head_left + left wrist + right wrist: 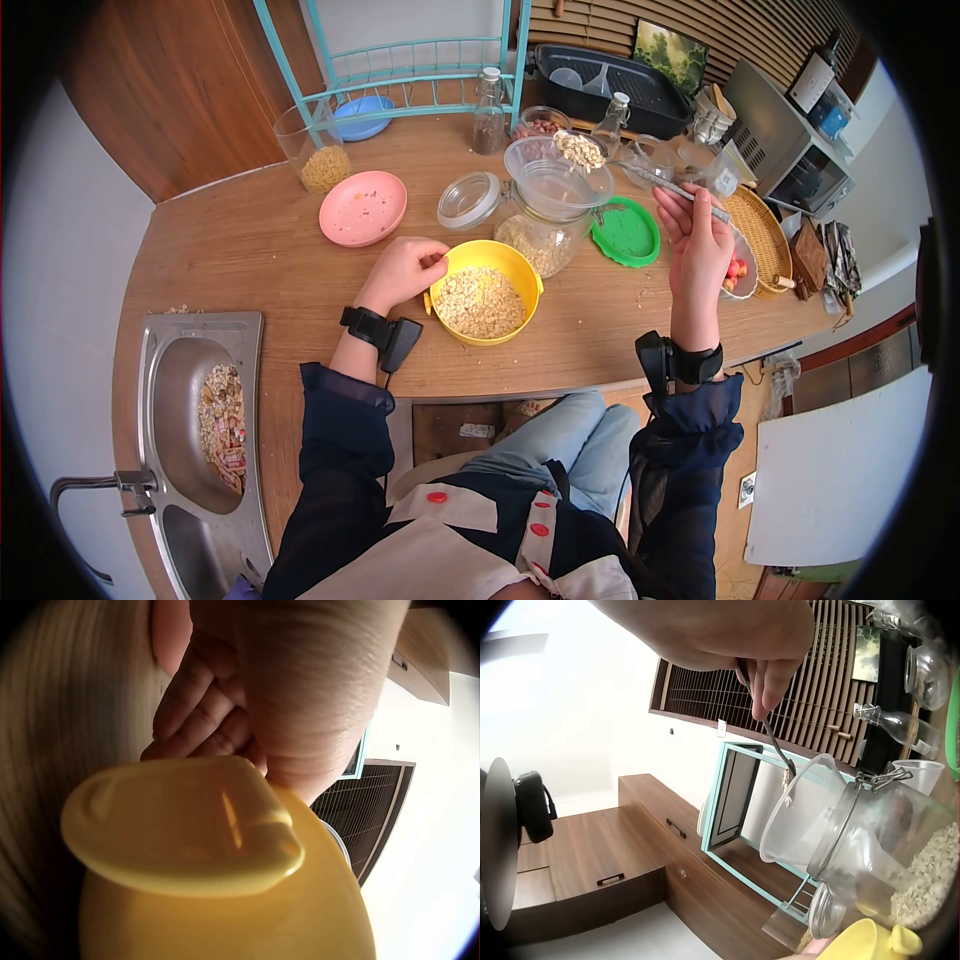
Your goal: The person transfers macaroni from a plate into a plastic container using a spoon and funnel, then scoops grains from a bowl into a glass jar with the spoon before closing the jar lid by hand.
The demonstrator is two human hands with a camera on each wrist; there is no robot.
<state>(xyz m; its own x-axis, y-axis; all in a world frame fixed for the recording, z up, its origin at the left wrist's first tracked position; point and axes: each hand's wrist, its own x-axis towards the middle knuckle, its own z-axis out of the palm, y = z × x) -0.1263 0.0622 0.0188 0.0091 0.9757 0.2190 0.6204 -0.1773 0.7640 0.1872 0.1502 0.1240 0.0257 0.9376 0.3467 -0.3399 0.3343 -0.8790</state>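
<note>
Evidently, the person's right hand [692, 235] is clamped, thumb and fingers, on the slim grey handle of a long spoon [650, 177], whose bowl bears a heap of pale oat flakes [579, 150] at the mouth of a wide, translucent plastic funnel [553, 185]. That funnel sits in the neck of a clear glass jar with a wire clasp [548, 243], which already has a bed of flakes inside. On the other side, the left hand [405, 268] pinches the rim of a round yellow plastic bowl [502, 258], seemingly to steady it; more flakes cover its bottom, and it stands on the brown wood-grain desk [295, 275] just in front of the jar. The step in hand looks like spooning flakes from bowl to jar, apparently partway done. The next move calls for tilting the spoon inside the funnel's rim, slowly enough that nothing scatters or clogs the neck. Farther out, a round clear glass lid [470, 200] shows left of the jar, a round green plastic disc [627, 234] to its right, and a shallow pink plate [363, 208] with crumbs beyond the left hand.
</note>
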